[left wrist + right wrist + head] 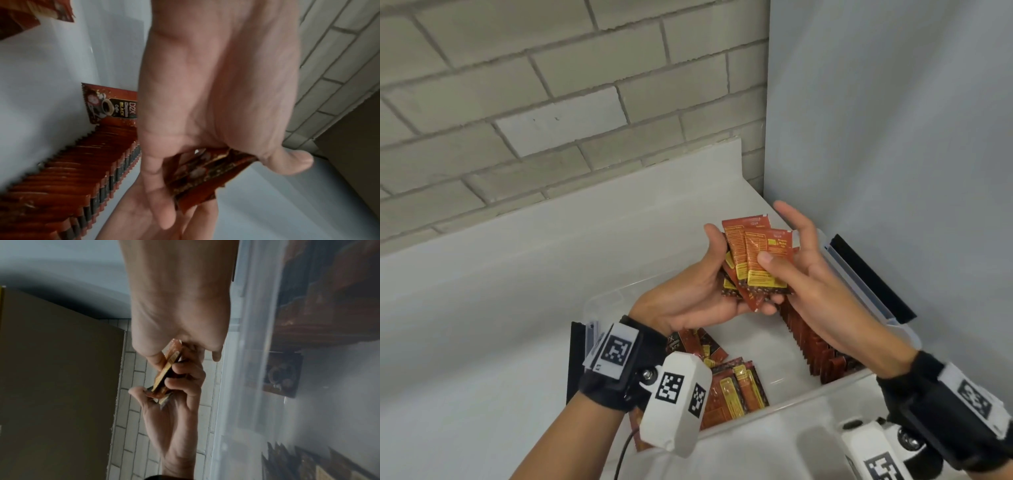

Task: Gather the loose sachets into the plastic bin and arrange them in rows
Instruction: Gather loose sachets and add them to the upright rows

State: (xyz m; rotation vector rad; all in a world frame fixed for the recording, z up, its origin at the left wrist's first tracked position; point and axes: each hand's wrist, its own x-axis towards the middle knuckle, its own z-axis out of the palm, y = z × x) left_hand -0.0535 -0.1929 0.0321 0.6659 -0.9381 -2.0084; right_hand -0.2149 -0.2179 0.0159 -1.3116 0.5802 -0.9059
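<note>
sachets — a small fanned bunch of red-orange packets with yellow panels — sit just right of centre in the head view, held above the plastic bin. we see our left hand cupped palm-up under the bunch, its thumb up along the left edge and its fingers curled beneath the lower ends, so it grips the sachets. our right hand comes in from the lower right; its thumb presses on the face of the front packet and, in the right wrist view, a finger lies on the other side, so it pinches the same bunch, while the remaining fingers stand straight toward the upper part of the frame.

the bin is clear, set on a white surface in the lower middle of the head view. along its right wall a row of sachets stands on edge, packed close; the left wrist view shows that row running from lower left toward centre, with one packet face-out at its far end. at the bin's lower left a loose heap of sachets lies flat and overlapping, partly hidden by the wrist camera.

a grey brick wall fills the upper left, a plain pale panel the upper right.
</note>
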